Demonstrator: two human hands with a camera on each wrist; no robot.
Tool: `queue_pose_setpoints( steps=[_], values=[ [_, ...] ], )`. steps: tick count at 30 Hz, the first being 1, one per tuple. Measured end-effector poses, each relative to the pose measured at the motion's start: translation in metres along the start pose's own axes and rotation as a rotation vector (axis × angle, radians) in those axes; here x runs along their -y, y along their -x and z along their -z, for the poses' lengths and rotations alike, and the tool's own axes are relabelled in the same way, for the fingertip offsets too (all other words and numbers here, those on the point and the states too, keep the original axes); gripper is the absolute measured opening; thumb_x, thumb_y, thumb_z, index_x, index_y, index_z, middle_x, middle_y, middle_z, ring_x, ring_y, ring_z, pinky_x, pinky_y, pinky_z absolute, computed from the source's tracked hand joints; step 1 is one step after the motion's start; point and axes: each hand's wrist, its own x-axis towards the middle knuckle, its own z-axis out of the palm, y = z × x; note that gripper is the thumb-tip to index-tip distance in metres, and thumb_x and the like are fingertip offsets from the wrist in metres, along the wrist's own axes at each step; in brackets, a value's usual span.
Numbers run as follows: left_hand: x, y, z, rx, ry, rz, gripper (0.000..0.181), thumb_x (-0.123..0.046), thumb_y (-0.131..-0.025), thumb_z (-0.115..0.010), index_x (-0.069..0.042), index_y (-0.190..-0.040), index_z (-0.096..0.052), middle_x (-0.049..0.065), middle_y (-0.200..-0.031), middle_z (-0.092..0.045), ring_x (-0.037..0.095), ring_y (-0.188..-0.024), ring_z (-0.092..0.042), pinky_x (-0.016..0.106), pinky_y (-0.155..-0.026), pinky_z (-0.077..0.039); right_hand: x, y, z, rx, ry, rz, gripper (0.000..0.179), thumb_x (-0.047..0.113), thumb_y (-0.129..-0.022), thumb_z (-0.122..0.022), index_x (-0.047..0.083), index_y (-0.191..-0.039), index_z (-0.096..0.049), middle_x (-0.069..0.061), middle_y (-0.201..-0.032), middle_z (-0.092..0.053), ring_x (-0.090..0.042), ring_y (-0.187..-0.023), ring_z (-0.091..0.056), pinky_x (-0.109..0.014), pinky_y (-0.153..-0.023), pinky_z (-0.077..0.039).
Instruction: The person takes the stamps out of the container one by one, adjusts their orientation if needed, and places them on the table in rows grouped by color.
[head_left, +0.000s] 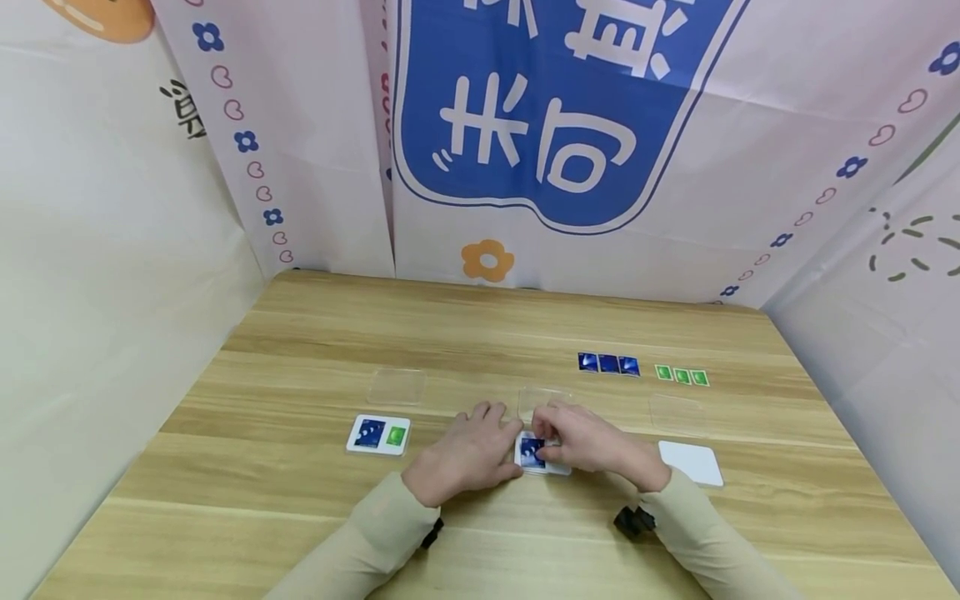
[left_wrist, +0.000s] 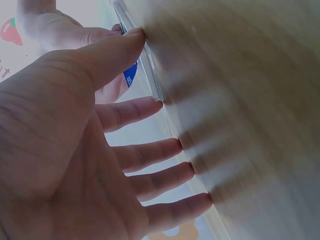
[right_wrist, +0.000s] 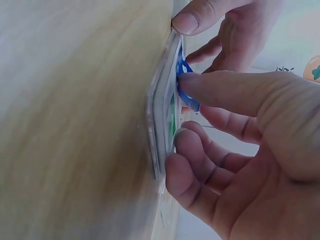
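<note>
A white card [head_left: 556, 468] in a clear tray lies between the hands, with a blue stamp [head_left: 532, 452] at its left end. My right hand [head_left: 581, 437] pinches this stamp between thumb and index finger; in the right wrist view the blue stamp [right_wrist: 188, 92] bends up from the card. A green stamp [right_wrist: 172, 119] lies beside it on the card. With fingers extended and fingertips down on the table, my left hand [head_left: 474, 450] touches the tray's left end with thumb and index finger, seen in the left wrist view at the tray edge [left_wrist: 151, 70].
At left lies a white card [head_left: 378, 451] bearing a blue and a green stamp; a blank white card [head_left: 692, 463] lies right. Clear plastic pieces [head_left: 397, 387] lie behind the cards. Blue stamps [head_left: 609, 364] and green stamps [head_left: 682, 376] form rows farther back. Printed curtains surround the table.
</note>
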Motion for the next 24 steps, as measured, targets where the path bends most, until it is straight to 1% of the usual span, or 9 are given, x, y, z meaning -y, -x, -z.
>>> queue_pose_setpoints(
  steps=[10,17,24],
  values=[
    [-0.0004,-0.0001,0.0003,-0.003,-0.003,0.001,0.052,-0.054,-0.091,-0.063,-0.02,-0.129,-0.053,0.008,-0.133,-0.05,0.027,-0.126,-0.048,0.049,-0.096,-0.049,0.0016,-0.0006,0.0001,-0.008,-0.008,0.01,0.019,0.015,-0.087,-0.073,0.019,-0.086,-0.055,0.007,-0.084,-0.056,-0.008,-0.075,-0.049,-0.022,-0.066,-0.042],
    [-0.0002,0.0001,0.0002,0.005,0.002,0.004,0.054,-0.054,-0.09,-0.063,-0.019,-0.13,-0.053,0.009,-0.135,-0.05,0.029,-0.129,-0.046,0.051,-0.098,-0.048,0.003,-0.0005,0.0014,0.001,-0.048,0.004,0.016,0.014,-0.09,-0.07,0.02,-0.085,-0.055,0.01,-0.08,-0.058,-0.005,-0.07,-0.051,-0.02,-0.063,-0.046],
    [0.0007,0.0005,-0.0005,0.002,0.005,-0.003,0.054,-0.054,-0.09,-0.062,-0.019,-0.13,-0.053,0.009,-0.134,-0.05,0.03,-0.13,-0.046,0.051,-0.098,-0.048,0.0019,-0.0001,0.0025,0.002,-0.078,0.022,0.015,0.013,-0.091,-0.068,0.021,-0.084,-0.057,0.01,-0.078,-0.058,-0.003,-0.069,-0.051,-0.02,-0.061,-0.046]
  ],
)
